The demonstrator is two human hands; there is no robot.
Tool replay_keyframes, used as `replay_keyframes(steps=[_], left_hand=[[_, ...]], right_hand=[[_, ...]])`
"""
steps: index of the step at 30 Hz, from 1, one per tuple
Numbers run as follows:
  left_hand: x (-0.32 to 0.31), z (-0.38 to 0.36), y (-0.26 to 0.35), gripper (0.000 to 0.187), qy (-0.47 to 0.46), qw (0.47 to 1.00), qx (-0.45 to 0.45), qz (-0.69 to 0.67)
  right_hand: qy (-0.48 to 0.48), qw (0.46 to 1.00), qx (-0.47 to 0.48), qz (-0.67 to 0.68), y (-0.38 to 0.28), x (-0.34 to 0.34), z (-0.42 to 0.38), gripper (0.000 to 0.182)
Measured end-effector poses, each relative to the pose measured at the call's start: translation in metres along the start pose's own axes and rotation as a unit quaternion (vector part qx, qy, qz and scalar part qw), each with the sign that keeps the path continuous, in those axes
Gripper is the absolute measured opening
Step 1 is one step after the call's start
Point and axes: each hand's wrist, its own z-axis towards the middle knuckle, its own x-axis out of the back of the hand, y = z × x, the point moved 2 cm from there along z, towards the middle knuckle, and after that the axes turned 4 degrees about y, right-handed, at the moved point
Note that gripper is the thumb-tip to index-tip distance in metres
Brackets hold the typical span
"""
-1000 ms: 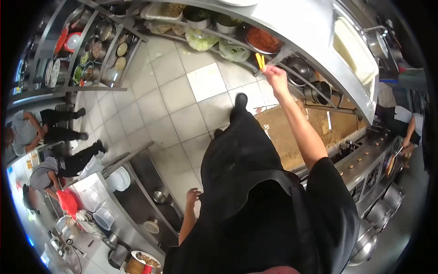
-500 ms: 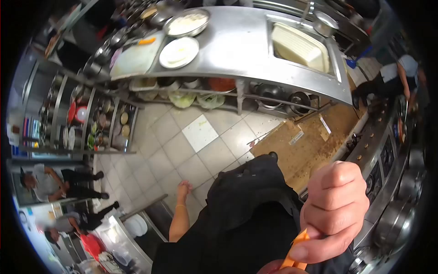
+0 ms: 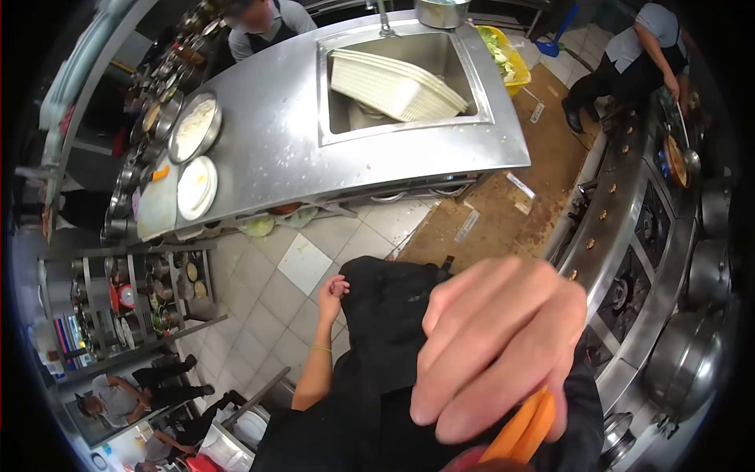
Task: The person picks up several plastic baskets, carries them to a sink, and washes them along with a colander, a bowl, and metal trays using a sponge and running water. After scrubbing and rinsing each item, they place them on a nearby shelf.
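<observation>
While the left hand (image 3: 334, 289) hangs loosely open, the right hand (image 3: 491, 346) grips orange strips (image 3: 523, 429).

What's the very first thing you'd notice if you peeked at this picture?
The big right hand, very close to the camera at the bottom, is gripping an orange strip. Above it, a white basket leans in the sink of a shiny steel counter. The left hand hangs over the tiled floor.

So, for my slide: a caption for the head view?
Right hand grips orange sticks near the camera; left hand hangs free.
</observation>
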Motion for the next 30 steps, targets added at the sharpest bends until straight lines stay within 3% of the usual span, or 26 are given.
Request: replay_keyframes(steps=[2,3,4,6,8,10,11,13,14,15,16,17,18,20,21,23,26,28,30], left_hand=[[-0.023,0.025,0.059,0.020,-0.016,0.999,-0.034,0.024],[-0.031,0.039,0.084,0.019,-0.031,0.996,-0.073,0.045],[-0.036,0.052,0.105,0.019,-0.033,0.996,-0.064,0.056],[-0.054,0.092,0.146,0.017,-0.022,0.996,-0.091,0.005],[-0.070,0.131,0.187,0.018,-0.013,0.991,-0.134,0.028],[-0.088,0.167,0.219,0.018,-0.017,0.984,-0.175,-0.002],[-0.105,0.183,0.237,0.018,-0.021,0.985,-0.170,-0.011],[-0.132,0.203,0.277,0.021,-0.038,0.971,-0.236,0.009],[-0.143,0.210,0.293,0.021,-0.029,0.973,-0.229,0.009],[-0.155,0.211,0.308,0.021,-0.057,0.972,-0.229,0.015],[-0.167,0.213,0.318,0.021,-0.081,0.969,-0.234,0.021],[-0.175,0.213,0.315,0.021,-0.088,0.971,-0.221,0.034],[-0.183,0.217,0.307,0.020,-0.088,0.972,-0.214,0.046],[-0.198,0.212,0.281,0.016,-0.076,0.969,-0.215,0.094],[-0.206,0.201,0.278,0.016,-0.063,0.975,-0.192,0.096],[-0.218,0.169,0.262,0.016,0.002,0.988,-0.129,0.084],[-0.237,0.106,0.205,0.013,0.160,0.986,-0.034,0.034],[-0.262,0.048,0.165,0.021,0.256,0.964,0.068,-0.006],[-0.293,-0.018,0.128,0.030,0.328,0.931,0.149,0.061]], right_hand=[[-0.036,0.997,-0.010,0.072,0.003,0.024,0.005,0.036],[0.069,0.992,0.046,0.100,0.013,0.025,-0.006,0.045],[0.083,0.990,0.047,0.104,0.020,0.041,-0.005,0.045],[-0.167,0.971,-0.039,0.169,0.034,0.071,-0.001,0.043],[-0.101,0.973,-0.017,0.207,0.053,0.089,0.005,0.038],[-0.233,0.896,-0.104,0.363,0.062,0.103,0.011,0.031],[-0.230,0.896,-0.115,0.361,0.062,0.111,0.014,0.031],[-0.064,0.923,-0.087,0.370,0.057,0.125,0.019,0.020],[0.021,0.924,-0.069,0.376,0.056,0.134,0.023,0.015],[0.023,0.918,-0.073,0.389,0.059,0.150,0.035,0.015],[-0.134,0.880,-0.102,0.444,0.064,0.168,0.056,0.013],[-0.295,0.815,-0.123,0.484,0.066,0.181,0.067,0.011],[-0.315,0.801,-0.118,0.495,0.065,0.191,0.070,0.011],[-0.127,0.781,-0.155,0.592,0.062,0.207,0.070,0.017],[-0.164,0.743,-0.160,0.629,0.057,0.217,0.074,0.017],[-0.047,0.871,-0.241,0.425,0.062,0.243,0.091,0.028],[-0.165,0.756,-0.263,0.575,0.065,0.254,0.106,0.027],[-0.219,0.701,-0.252,0.630,0.050,0.254,0.115,0.028],[-0.282,0.643,-0.251,0.666,0.036,0.247,0.127,0.028]])
